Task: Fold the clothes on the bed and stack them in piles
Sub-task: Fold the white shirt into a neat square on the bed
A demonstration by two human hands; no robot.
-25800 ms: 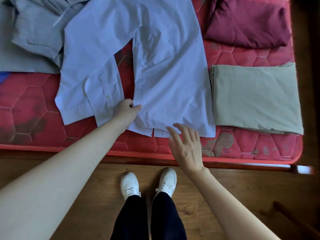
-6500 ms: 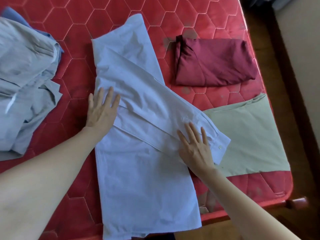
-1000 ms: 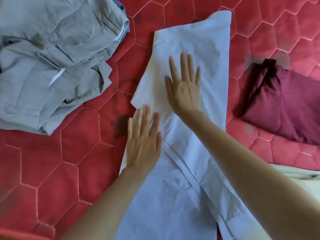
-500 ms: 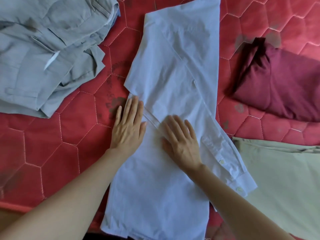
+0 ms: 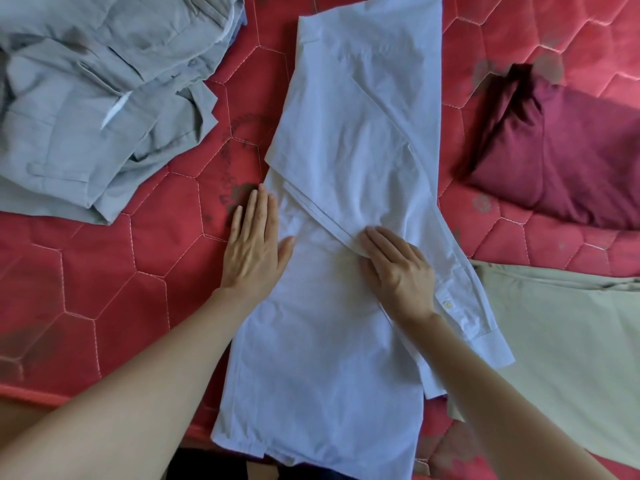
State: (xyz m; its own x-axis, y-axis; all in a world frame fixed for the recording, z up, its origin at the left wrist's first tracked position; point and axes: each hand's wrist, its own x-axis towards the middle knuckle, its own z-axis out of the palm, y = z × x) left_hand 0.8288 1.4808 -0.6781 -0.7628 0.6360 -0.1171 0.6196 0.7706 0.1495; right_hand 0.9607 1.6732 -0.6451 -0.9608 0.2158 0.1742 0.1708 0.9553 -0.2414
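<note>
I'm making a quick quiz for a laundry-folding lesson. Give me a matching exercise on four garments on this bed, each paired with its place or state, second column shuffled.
Column one:
1. white shirt
2. grey garments
3. maroon garment
4. beige garment

Column two:
A. folded, far right of the bed
B. flat under both hands, sleeve laid across
C. folded, near right, by the shirt cuff
D. rumpled heap, far left

Pairs: 1-B, 2-D, 3-A, 4-C
</note>
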